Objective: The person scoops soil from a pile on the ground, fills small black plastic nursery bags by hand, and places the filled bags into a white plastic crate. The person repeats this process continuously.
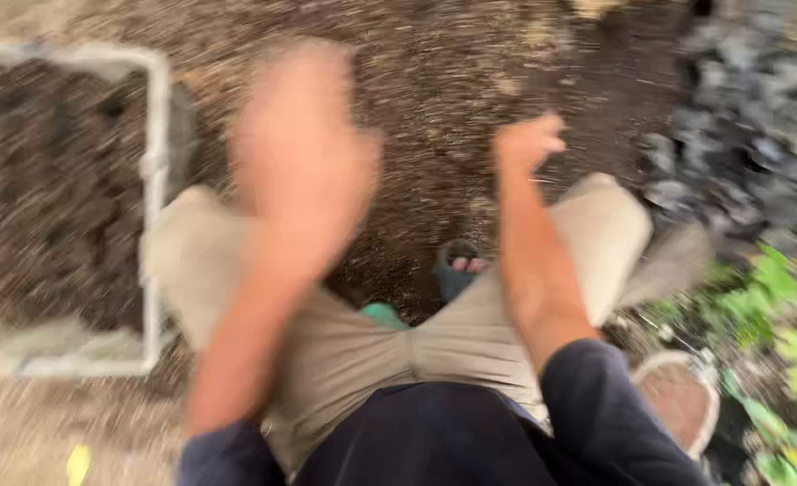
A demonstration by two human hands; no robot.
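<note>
Two blurred bare hands, left hand and right hand, fingers indistinct.

Frame heavily motion-blurred. Open soil ahead of both hands: left hand, right hand, with bare ground between them. Left side blocked by white-framed tray filled with soil. Right side crowded: dark pile, green plants, round basin. Knees below.
</note>
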